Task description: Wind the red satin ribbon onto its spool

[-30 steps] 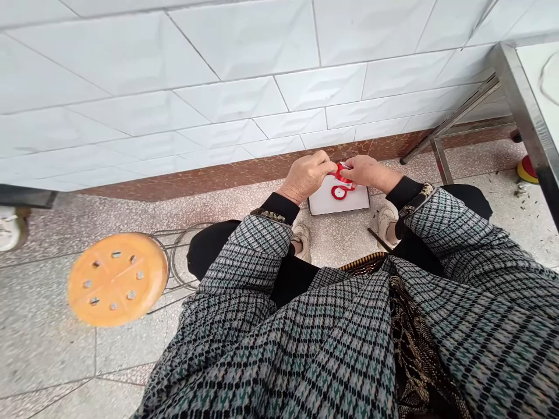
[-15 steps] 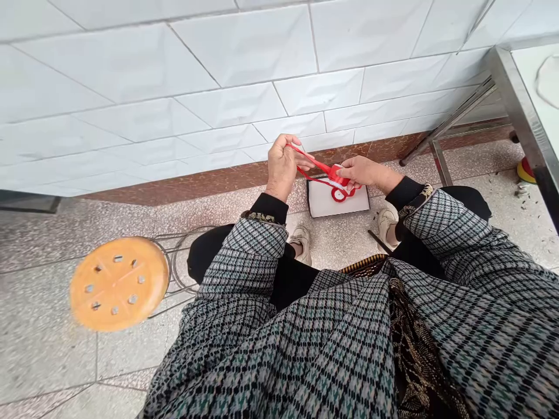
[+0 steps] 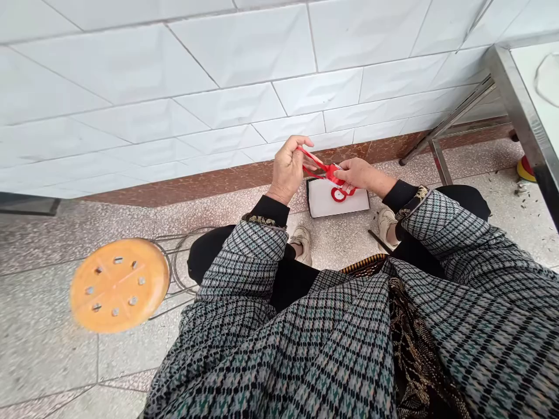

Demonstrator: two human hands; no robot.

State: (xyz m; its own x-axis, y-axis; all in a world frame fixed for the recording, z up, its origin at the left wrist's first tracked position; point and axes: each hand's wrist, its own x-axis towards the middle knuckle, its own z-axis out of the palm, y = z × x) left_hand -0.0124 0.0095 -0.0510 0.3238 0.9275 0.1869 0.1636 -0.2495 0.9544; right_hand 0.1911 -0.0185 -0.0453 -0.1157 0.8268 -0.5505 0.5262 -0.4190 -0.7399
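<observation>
A red ribbon point(image 3: 322, 167) stretches between my two hands, above a white box point(image 3: 325, 202) lying on the floor between my feet. My left hand point(image 3: 288, 169) is raised, its thumb and fingers pinching one end of the ribbon. My right hand point(image 3: 360, 174) is closed on the other part, where the ribbon bunches into loops that hang over the box. A red ring shape point(image 3: 337, 194) shows on the box lid; whether it is loose ribbon or a print is unclear.
An orange round stool point(image 3: 119, 285) with a wire frame stands at my left. A white tiled wall point(image 3: 218, 87) rises just ahead. A metal table point(image 3: 519, 99) and its legs stand at the right, with a red and yellow object point(image 3: 527, 169) under it.
My left hand rose and pulled away from the right, drawing the ribbon out into a taut strand. It has since come slightly back toward the right hand.
</observation>
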